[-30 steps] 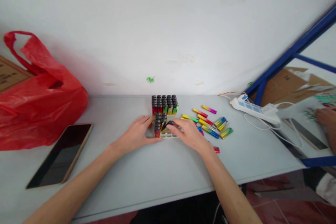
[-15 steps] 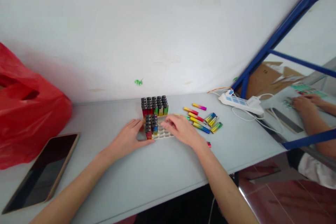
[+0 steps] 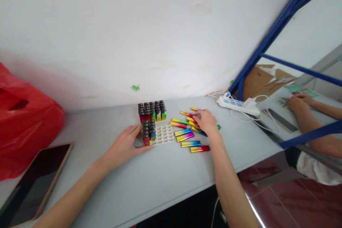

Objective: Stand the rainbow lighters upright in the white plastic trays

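My left hand is curled around the left end of a white tray with rows of round hollows. Its thumb lies along the tray's front edge, its fingers behind. Black-topped lighters stand upright in the tray's left columns; the right columns show bare hollows. Directly behind stands a block of similar lighters with red, green and yellow bodies. Over on the right, my right hand hovers over or touches loose shiny coloured lighter-sized tubes, its fingers bent and apart. No held piece shows in it.
A red plastic bag and a phone lie at the left. At the back right is a white power strip with cables, beside a blue metal frame. Beyond it, another person's hands work at a table.
My right hand has moved from the tray to the loose tubes on the right, uncovering the tray's hollows. My left hand stays at the tray's left end. The view has shifted slightly.
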Available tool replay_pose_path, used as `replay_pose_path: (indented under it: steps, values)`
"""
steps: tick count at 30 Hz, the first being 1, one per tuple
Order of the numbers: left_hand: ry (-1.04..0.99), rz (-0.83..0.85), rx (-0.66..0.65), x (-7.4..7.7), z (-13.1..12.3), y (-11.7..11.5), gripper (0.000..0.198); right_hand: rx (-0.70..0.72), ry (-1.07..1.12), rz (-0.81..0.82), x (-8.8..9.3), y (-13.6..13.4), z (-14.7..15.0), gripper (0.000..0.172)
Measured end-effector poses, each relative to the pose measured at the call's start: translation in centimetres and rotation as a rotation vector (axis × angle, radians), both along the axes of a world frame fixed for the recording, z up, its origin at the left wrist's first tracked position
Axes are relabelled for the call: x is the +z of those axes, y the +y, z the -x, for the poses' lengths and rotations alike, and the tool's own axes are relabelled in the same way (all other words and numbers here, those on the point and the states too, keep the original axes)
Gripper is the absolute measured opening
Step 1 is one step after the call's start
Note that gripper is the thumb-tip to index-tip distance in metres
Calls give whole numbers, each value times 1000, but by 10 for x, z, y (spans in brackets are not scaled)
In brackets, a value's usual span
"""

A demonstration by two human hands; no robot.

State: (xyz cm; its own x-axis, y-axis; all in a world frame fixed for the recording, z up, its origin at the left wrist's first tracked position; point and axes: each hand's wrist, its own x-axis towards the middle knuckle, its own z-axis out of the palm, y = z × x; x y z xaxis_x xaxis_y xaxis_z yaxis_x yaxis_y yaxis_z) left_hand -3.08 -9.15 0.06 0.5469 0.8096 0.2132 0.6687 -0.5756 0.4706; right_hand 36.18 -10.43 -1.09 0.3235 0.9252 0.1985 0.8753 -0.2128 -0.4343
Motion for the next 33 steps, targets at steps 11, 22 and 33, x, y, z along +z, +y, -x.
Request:
replay_pose_path:
  steps: [11, 22, 33]
  values:
    - [-21, -8, 2, -4, -1, 1, 72, 81, 892, -452, 18, 2, 34, 51]
    - [-15, -28, -6, -3, -1, -2, 59, 454, 1183, -15, 31, -19, 102, 51]
    - [-14, -35, -18, -1, -1, -4, 59, 528, 1097, 63, 28, -25, 115, 53]
